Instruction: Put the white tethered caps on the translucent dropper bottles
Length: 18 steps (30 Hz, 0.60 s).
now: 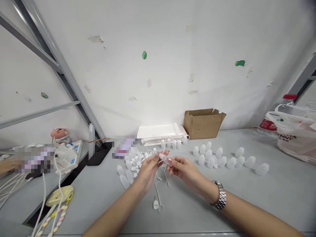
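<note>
My left hand (pixel 148 171) and my right hand (pixel 182 169) meet above the grey table (pixel 103 200), both pinching a small translucent plastic dropper bottle (pixel 165 159) between fingers and thumbs. Just behind my left hand lies a heap of white plastic caps (pixel 135 161). Several loose bottles (pixel 124 179) lie beside it. Below my hands rest white looped cap tethers (pixel 158 200). Further right, several translucent bottles (pixel 217 158) stand grouped, and a short row of bottles (pixel 173 144) stands behind my hands. A metal bracelet watch (pixel 219 196) circles my right wrist.
A cardboard box (pixel 203 123) and a stack of white packets (pixel 160 134) stand at the wall. A plastic bag (pixel 293 135) sits far right. On the left are a power strip (pixel 69 156), cables, and another person's arm (pixel 6 166).
</note>
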{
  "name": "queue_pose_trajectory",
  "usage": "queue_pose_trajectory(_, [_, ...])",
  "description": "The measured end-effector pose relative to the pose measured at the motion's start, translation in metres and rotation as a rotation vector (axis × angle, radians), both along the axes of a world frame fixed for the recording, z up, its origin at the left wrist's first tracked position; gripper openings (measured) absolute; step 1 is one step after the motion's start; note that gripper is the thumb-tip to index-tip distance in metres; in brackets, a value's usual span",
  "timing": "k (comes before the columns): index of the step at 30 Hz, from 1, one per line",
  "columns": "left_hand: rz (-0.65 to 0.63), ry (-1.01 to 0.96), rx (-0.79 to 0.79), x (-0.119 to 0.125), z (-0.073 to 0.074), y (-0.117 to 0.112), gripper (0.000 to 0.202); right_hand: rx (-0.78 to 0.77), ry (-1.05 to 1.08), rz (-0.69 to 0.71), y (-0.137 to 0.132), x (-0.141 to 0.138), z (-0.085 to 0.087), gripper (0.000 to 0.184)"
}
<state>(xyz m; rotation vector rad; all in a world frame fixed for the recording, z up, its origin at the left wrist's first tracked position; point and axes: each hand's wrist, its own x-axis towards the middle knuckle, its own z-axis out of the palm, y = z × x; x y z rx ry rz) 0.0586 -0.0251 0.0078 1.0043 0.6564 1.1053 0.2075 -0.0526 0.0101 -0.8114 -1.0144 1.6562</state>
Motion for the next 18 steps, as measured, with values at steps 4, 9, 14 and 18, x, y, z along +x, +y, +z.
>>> queue_pose_trajectory(4, [0.192,0.061,0.09,-0.0041,-0.0007,0.0,0.028,-0.052,0.106,0.113,-0.0008,0.0023,-0.0023,0.028])
queue_pose_trajectory(9, [0.096,0.132,0.155,-0.0039,-0.0008,-0.0024,0.022,-0.084,0.153,0.211,-0.0012,0.0015,-0.003,0.028])
queue_pose_trajectory(14, [0.049,0.17,0.181,-0.0005,-0.0038,-0.0022,0.025,-0.051,0.14,0.178,-0.0019,0.0004,-0.0003,0.03])
queue_pose_trajectory(18, [0.068,0.196,0.228,0.0001,-0.0073,-0.0014,0.023,0.012,0.017,0.075,-0.0023,-0.0019,-0.0023,0.035])
